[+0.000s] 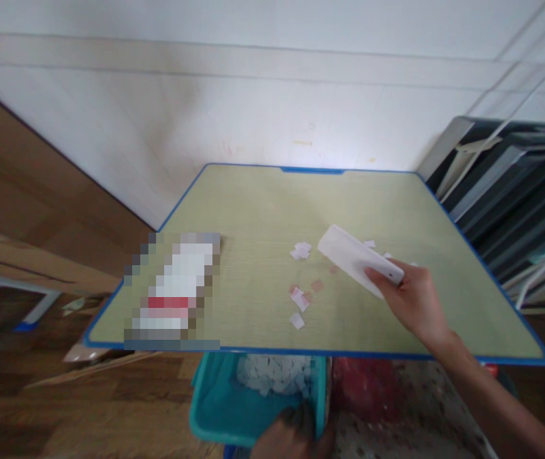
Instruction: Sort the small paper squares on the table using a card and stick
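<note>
My right hand (418,303) is closed around one end of a white, flat scraper (351,252), thumb on top. The scraper has a rounded far end and a small hole near my grip, and is tilted over the table (262,204). Several small white paper squares (299,298) lie to its left, and a few more show just behind it. Low in the view, my left hand (286,433) grips the near rim of a teal basin (227,417), its fingers dark and partly hidden. Many white pieces (276,373) lie in the basin, below the table's front edge.
A blurred-out item with a red band (171,287) lies on the table's left part. Faint reddish marks (317,285) are on the tabletop. A white wall (262,108) stands behind, brown cardboard (37,172) at left, stacked dark panels (515,172) at right.
</note>
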Demonstrator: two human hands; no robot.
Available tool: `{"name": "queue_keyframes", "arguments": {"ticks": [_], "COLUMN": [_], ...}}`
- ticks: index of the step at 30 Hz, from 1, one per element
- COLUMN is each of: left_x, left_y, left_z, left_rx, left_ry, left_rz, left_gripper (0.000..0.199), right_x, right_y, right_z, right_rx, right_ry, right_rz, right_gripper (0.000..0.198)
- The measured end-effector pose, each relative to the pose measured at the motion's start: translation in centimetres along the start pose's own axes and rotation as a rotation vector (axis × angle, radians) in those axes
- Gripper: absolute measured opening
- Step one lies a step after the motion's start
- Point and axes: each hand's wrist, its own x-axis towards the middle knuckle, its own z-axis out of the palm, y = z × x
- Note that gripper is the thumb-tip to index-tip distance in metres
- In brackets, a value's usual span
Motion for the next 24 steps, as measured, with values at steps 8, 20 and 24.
{"name": "queue_keyframes", "arguments": {"ticks": [8, 20, 24], "left_x": [-0.1, -0.2, -0.3], "left_y": [0.0, 0.2, 0.4], "left_z": [-0.6, 0.3, 0.4], "left_rx": [0.035, -0.004, -0.007], "left_ry": [0.008, -0.008, -0.056], "left_rz": [0.000, -0.015, -0.035], "left_gripper": [0.044, 0.036, 0.035], "right_x": [-1.7, 2.6, 2.7], "right_y": [0.0, -0.4, -0.5], "right_z": [-2.5, -1.7, -2.2], "right_rx": [0.109, 0.006, 0.015], "right_ry": [-0.232, -0.174, -0.133], "right_rz": [-0.262, -0.203, -0.122], "right_gripper": [0.022, 0.022, 0.025]}}
